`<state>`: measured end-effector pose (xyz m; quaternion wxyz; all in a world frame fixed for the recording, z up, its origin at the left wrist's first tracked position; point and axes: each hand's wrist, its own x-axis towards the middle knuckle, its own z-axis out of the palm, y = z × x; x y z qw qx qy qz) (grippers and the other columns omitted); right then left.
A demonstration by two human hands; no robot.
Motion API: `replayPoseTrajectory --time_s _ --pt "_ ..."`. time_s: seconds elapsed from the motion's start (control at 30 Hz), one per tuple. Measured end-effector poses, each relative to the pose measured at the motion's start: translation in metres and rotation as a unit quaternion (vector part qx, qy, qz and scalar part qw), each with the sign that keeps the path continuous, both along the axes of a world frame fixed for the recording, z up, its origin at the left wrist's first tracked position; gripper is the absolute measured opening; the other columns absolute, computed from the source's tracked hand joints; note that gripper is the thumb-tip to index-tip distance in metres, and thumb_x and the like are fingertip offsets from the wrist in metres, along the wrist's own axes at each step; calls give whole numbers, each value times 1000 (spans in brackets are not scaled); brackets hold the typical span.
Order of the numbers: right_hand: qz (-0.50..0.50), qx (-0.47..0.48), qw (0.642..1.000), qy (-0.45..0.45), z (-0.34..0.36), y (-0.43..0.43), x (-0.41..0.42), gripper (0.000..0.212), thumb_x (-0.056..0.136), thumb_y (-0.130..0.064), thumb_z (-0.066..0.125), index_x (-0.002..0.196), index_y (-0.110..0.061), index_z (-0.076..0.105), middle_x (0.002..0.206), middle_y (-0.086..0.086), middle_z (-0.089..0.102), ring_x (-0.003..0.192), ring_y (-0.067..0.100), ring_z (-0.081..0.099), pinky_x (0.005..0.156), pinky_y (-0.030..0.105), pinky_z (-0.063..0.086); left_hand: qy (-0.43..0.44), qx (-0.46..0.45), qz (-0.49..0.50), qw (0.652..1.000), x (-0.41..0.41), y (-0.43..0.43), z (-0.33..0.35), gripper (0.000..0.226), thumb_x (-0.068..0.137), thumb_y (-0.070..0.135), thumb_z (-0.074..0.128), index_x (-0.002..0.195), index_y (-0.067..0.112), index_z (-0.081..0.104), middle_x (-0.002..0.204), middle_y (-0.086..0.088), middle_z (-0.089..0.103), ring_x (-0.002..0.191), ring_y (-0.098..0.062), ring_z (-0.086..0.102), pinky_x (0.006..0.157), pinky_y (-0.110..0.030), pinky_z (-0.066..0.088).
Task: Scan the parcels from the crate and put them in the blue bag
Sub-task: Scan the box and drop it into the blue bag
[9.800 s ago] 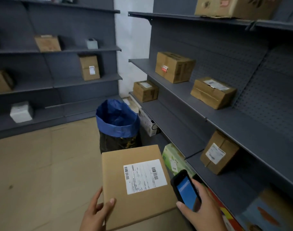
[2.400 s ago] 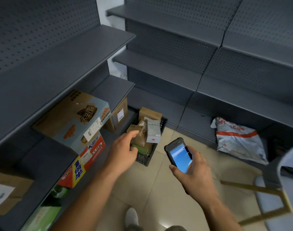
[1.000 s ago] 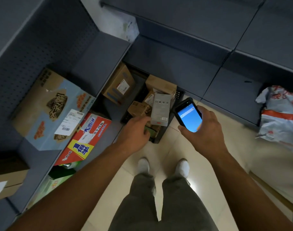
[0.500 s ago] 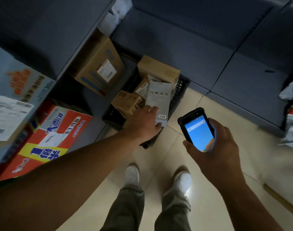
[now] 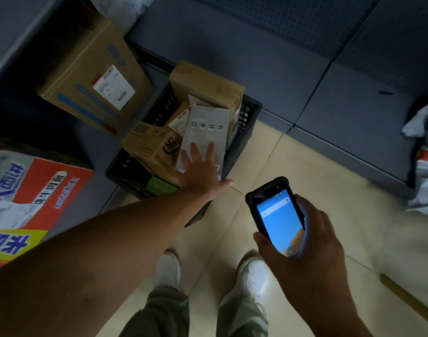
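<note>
Left grip [image 5: 200,171]: released, fingers spread flat on the lower end of the grey carton [image 5: 207,128], reaching, I judged, for the topmost parcel first.
Right grip [image 5: 310,251]: wrapped round the handheld scanner [image 5: 277,215], its lit screen facing up, held near the crate, likely ready for a label.
Parcels: the grey carton leaned atop brown boxes [image 5: 151,145] inside the black crate [image 5: 248,115] on the floor [image 5: 293,161].
Blue bag: out of sight.

We see a black crate [image 5: 248,115] holding brown cardboard parcels [image 5: 205,81] and a grey box [image 5: 208,127] with four dark dots. The black scanner [image 5: 278,217] has a blue screen; the carton [image 5: 50,190] is red and yellow.
</note>
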<state>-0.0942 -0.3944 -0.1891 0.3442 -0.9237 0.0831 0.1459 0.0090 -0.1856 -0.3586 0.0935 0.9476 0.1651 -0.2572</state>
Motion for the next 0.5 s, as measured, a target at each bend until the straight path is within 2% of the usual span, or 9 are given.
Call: replayPoseTrajectory --time_s 0.1,0.2,0.33,0.4,0.5 --pt "-9 -6 1000 2 0 -9 -5 91 59 -54 76 140 -26 45 124 -6 53 106 12 52 81 26 37 22 21 39 999 9 -2 -7 124 74 85 62 158 40 -18 168 -13 -20 153 -49 -11 114 -75 19" --pt "-13 -12 1000 11 1 -16 -8 91 60 -53 75 141 -27 44 124 -8 53 103 9 51 79 26 37 29 26 86 996 12 5 -9 118 77 79 63 156 42 -16 166 -14 -16 150 -55 -5 116 -70 25" --pt "-9 -20 999 24 5 -18 -9 93 61 -54 76 142 -25 42 125 -6 53 99 1 43 80 25 37 3 12 75 997 6 20 0 109 77 76 61 156 43 -6 158 -16 8 134 -47 27 105 -57 41" --pt "-7 -25 999 21 10 -16 -8 93 62 -55 76 142 -24 42 125 -6 53 99 1 43 80 25 37 -22 -15 77 997 5 28 12 103 77 79 56 156 42 0 152 -15 19 126 -43 35 97 -54 44" --pt "-7 -25 1000 18 24 -8 -5 93 62 -57 76 142 -25 42 124 -7 53 99 2 43 79 25 37 -46 -76 97 991 1 34 42 95 78 80 47 157 39 13 150 -16 29 127 -42 40 97 -53 45"
